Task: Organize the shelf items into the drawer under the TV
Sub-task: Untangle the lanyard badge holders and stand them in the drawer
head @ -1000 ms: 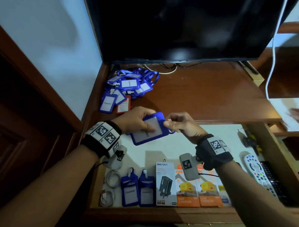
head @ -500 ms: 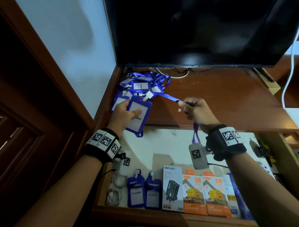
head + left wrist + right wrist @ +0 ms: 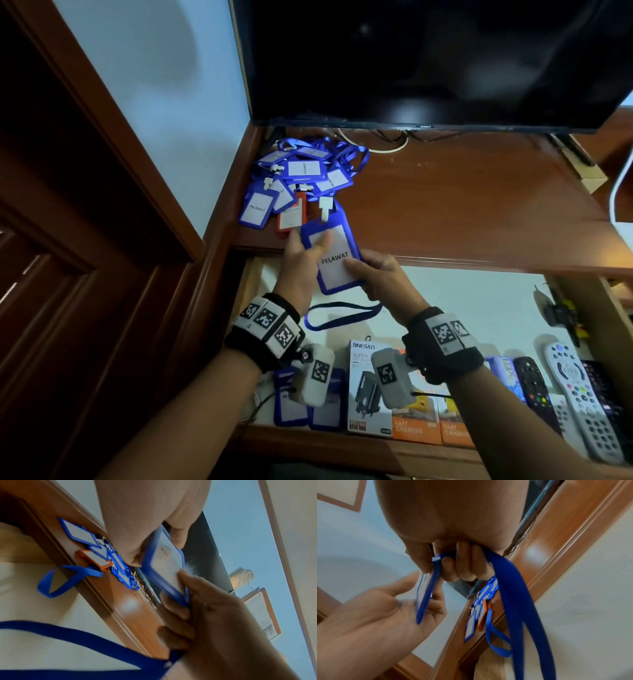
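Observation:
A blue badge holder labelled PELAWAT hangs over the shelf's front edge, above the open drawer. My left hand pinches its left side, thumb on the card face and fingers behind. My right hand grips its lower right corner, with its other fingers curled round the blue lanyard, which loops down below. On the shelf's left end lies a pile of blue badge holders with tangled straps and one orange holder.
The TV stands on the wooden shelf. In the drawer's front row lie two blue badge holders, a charger box, orange charger boxes and remotes. A wall and door frame close the left side.
The holder has come off the pile toward the shelf's front edge. My right hand has left the stretched strap and now grips the holder's lower corner, the lanyard hanging beneath.

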The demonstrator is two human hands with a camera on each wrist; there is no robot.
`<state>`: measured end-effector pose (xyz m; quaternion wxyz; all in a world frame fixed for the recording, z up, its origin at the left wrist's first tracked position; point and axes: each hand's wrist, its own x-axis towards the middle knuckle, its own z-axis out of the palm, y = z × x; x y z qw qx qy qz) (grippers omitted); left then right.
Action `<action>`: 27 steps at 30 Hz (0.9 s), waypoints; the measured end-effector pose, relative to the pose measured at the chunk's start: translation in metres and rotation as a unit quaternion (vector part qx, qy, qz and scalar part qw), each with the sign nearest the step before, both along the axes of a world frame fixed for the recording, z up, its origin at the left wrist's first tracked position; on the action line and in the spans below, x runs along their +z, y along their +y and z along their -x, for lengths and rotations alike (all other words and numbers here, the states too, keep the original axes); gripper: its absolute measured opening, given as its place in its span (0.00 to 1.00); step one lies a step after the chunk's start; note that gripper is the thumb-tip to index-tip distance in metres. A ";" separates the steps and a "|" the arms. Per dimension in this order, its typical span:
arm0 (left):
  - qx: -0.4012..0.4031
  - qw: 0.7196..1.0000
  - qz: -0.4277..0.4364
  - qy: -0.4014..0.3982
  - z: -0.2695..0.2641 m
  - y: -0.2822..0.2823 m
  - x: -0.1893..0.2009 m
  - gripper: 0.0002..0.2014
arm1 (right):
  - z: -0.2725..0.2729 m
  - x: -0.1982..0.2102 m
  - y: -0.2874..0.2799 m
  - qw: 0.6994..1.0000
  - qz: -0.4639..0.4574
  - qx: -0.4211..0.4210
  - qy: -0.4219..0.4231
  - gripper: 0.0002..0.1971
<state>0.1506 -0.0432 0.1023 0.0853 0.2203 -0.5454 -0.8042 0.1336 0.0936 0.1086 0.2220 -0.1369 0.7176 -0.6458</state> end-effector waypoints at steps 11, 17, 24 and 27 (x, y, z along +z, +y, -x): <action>-0.425 0.817 0.383 -0.069 -0.011 -0.058 0.017 0.18 | -0.003 -0.016 0.033 0.972 -0.158 0.167 -0.039 0.09; -0.447 0.817 0.347 -0.114 -0.019 -0.062 0.012 0.08 | -0.004 -0.025 0.029 0.993 -0.048 0.079 -0.076 0.21; -0.321 0.904 0.269 -0.091 -0.026 -0.054 0.001 0.03 | -0.017 -0.040 0.019 0.985 0.065 -0.027 -0.156 0.14; -0.281 0.910 0.288 -0.095 -0.025 -0.048 -0.003 0.05 | -0.021 -0.041 0.017 0.983 0.079 -0.047 -0.159 0.15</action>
